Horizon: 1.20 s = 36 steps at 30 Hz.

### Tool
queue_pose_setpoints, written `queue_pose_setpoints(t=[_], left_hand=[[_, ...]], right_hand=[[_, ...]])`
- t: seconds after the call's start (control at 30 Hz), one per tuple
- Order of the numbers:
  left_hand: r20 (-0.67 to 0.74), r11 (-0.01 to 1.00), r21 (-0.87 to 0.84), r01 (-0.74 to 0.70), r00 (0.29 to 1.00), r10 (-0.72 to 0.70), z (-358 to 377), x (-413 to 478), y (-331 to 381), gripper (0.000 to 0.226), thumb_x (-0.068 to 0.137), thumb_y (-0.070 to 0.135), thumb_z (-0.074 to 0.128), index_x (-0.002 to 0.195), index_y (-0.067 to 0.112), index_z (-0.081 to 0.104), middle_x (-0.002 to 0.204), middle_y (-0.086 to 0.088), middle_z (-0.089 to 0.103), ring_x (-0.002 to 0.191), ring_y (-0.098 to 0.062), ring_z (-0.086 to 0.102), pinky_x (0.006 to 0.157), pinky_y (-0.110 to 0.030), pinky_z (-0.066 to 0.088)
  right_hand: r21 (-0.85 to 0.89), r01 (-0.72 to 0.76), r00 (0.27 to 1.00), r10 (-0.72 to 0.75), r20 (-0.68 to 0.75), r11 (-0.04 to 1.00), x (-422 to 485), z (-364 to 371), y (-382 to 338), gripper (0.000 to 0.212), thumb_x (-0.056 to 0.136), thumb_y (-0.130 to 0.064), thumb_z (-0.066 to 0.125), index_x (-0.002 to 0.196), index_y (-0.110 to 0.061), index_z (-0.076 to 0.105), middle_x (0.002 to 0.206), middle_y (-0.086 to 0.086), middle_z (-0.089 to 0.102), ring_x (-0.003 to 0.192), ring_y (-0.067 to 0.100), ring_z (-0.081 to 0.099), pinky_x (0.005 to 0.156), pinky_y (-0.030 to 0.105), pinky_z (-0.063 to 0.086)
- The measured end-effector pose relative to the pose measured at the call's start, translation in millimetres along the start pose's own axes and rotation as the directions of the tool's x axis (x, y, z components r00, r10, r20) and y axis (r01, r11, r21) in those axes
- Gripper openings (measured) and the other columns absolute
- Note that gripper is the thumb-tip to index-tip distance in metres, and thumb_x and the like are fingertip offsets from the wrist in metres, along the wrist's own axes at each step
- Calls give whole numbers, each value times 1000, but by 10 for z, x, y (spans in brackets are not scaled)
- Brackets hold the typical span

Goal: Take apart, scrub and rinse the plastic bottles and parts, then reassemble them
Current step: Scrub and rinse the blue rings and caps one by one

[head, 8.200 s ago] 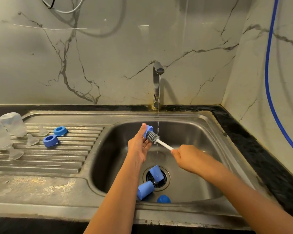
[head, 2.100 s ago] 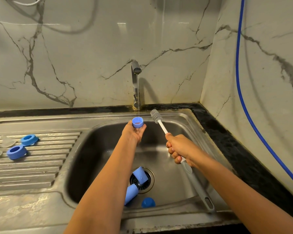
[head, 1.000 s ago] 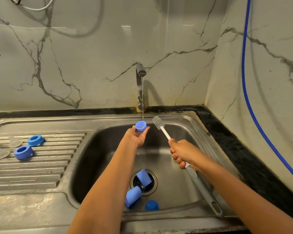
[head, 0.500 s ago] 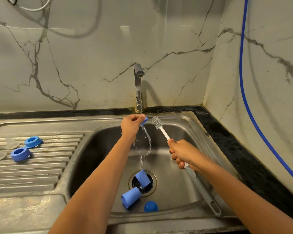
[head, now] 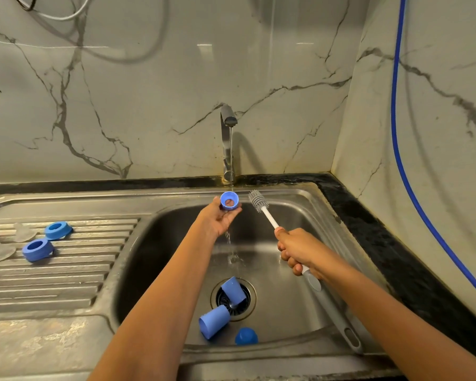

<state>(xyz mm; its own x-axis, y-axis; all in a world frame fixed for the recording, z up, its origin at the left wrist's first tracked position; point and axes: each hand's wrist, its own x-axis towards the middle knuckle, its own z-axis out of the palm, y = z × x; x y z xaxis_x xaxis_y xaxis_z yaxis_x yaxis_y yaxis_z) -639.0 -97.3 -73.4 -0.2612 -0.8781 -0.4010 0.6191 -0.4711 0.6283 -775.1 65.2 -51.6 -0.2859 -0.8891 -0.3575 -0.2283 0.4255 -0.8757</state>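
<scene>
While the left hand [head: 217, 220] grips a blue ring [head: 229, 200], the right hand [head: 297, 250] clasps the brush [head: 261, 206].

Left hand [head: 217, 220] gripping blue collar ring [head: 229, 200] under tap [head: 227, 138] stream, right hand [head: 300, 250] clenched on bottle brush [head: 270, 218], bristles just right of ring, blue caps [head: 213, 321] in sink [head: 300, 306] below grip
</scene>
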Motion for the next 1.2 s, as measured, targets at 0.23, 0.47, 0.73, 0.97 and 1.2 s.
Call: queue_pose_setpoints(t=[0.23,0.47,0.73,0.97,1.2], left_hand=[[-14,985,-128,118,993,-121,-48,-61,23,47,104,19,40,140,-10,37,142,-25,46,131,-38,46,106,-34,37],[13,980,-125,157,988,-156,-28,-197,20,43,103,17,41,138,-9,41,137,-24,52,127,-35,51,108,-39,36],[24,976,-80,202,979,-201,52,-205,72,43,103,16,42,137,-9,42,135,-26,53,124,-35,54,107,-40,38],[88,972,-172,162,985,-148,134,-179,164,44,104,16,38,138,-12,38,139,-28,47,129,-38,48,108,-36,36],[33,994,68,86,996,-89,81,-84,107,43,103,20,43,135,-8,43,134,-25,54,123,-33,55,102,-40,44]], right_hand=[[-21,1,1000,-1,-11,1000,3,-15,-6,42,101,-41,36,70,-15,46,52,-1,40,33,7,27,34,16,25],[-23,6,1000,-7,-16,1000,-5,-7,-4,42,102,-40,36,69,-14,45,53,-1,40,33,7,27,34,16,24],[-34,9,1000,-9,-22,999,-3,-7,2,42,102,-40,37,70,-14,46,53,-1,41,34,7,28,33,17,24],[-31,6,1000,-7,-21,1000,7,-1,8,42,101,-39,37,69,-14,46,54,0,42,33,7,29,33,16,25],[-36,4,1000,-4,-10,999,-1,3,6,42,102,-39,37,69,-14,45,53,0,41,34,7,28,34,16,24]])
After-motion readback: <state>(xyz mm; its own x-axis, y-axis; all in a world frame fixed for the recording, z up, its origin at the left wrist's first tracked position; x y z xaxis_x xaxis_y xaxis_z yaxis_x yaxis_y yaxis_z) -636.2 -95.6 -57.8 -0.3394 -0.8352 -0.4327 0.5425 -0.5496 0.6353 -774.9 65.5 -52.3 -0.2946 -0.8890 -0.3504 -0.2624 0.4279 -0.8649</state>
